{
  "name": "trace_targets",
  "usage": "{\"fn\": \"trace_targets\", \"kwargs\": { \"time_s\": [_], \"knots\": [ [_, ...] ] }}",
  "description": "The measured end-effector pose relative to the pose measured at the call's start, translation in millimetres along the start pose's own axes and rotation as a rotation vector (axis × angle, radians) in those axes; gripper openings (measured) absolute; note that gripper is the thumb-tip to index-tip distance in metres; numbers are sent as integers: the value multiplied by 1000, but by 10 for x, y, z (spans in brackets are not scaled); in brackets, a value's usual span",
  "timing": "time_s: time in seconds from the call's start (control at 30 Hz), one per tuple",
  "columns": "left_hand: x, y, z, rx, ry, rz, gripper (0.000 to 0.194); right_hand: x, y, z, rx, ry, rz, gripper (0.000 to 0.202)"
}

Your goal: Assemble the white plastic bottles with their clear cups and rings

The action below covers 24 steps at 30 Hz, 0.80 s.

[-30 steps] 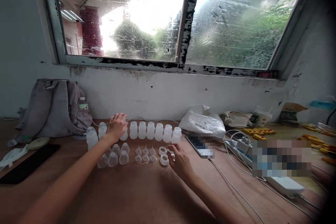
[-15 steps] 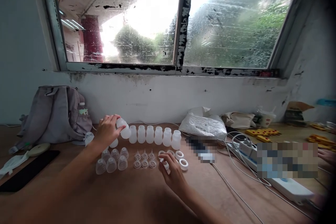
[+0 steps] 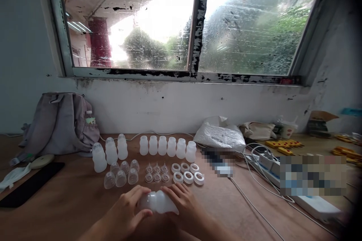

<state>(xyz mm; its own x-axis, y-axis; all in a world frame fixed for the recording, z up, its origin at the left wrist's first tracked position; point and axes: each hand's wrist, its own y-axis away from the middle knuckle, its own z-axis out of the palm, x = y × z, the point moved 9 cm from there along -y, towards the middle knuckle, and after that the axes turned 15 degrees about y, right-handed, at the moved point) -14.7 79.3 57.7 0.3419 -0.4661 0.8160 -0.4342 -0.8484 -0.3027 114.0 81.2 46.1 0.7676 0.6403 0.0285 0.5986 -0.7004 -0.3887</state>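
Near the table's front, a translucent white baby bottle (image 3: 162, 201) lies on its side between my hands. My left hand (image 3: 131, 207) wraps its capped left end, while my right hand (image 3: 183, 203) grips the bottom end. Just beyond stand several clear dome caps (image 3: 121, 177). Beside them are clear silicone nipples (image 3: 156, 176) in two rows. White collar rings (image 3: 188, 177) lie flat to the right of those. Behind is a row of open-necked bottles (image 3: 162, 145). Three capped bottles (image 3: 111, 151) stand at the back left.
A grey backpack (image 3: 60, 124) leans against the wall at left, with a black flat pad (image 3: 31, 186) before it. To the right are a silver padded bag (image 3: 219, 133), white cables and a power strip (image 3: 316, 199). Yellow parts (image 3: 283, 144) lie farther right.
My left hand has brought the bottle from the back row down to the front. My right hand has left the collar rings and now grips the bottle too.
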Motion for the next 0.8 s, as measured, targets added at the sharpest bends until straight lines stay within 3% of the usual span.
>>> {"fn": "trace_targets", "kwargs": {
  "time_s": [0.27, 0.47, 0.67, 0.8],
  "knots": [
    [30, 96, 28, -85, -40, -55, 19, -119, 88, -62, -13, 15, -184, 49],
    [-30, 163, 60, -48, -30, -9, 23, -180, 145, -167, 24, 27, -255, 47],
    [27, 244, 54, 63, -7, 0, 30, -263, 190, -278, 57, 49, -279, 46],
    [49, 263, 82, 70, 12, -3, 34, -225, 232, -283, 60, 49, -289, 46]
  ]
}}
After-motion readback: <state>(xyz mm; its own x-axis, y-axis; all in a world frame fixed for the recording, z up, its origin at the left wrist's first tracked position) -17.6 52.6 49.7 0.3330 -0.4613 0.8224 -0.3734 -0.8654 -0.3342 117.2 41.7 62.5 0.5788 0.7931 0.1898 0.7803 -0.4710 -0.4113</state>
